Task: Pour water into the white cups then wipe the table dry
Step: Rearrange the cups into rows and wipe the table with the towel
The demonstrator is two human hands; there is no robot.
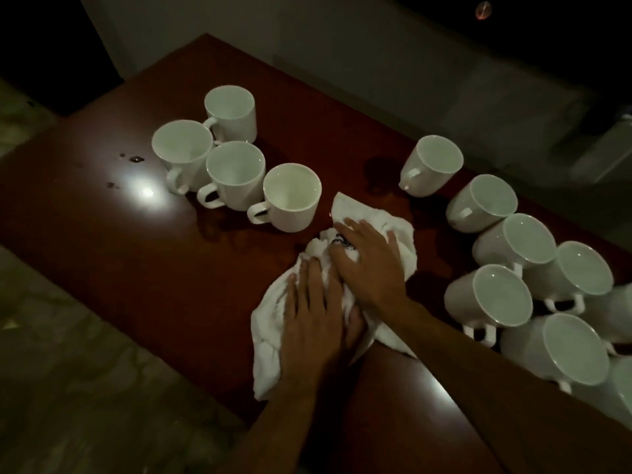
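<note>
Dim room, dark red-brown counter (143, 268) w/ a lamp glare at 9 o'clock and a few droplets (135, 159) beside it. I see both hands flat on the white cloth (273, 340) at center: left hand (313, 316) palm-down, fingers spread, right hand (371, 265) likewise just above it, partly overlapping; neither grip is closed, just pressing. Four white cups (290, 196) stand at 11 o'clock, a bigger cluster (513, 241) runs 2 to 5 o'clock. Cloth looks soft, limp, prob. damp and bunchy, so flat palm pressure suits it better than pinching. Wet sheen (379, 172) around 12–1 o'clock, near cups. Cups likely ceramic, fragile, slick if wet; I'd lift by handle, not shove.
</note>
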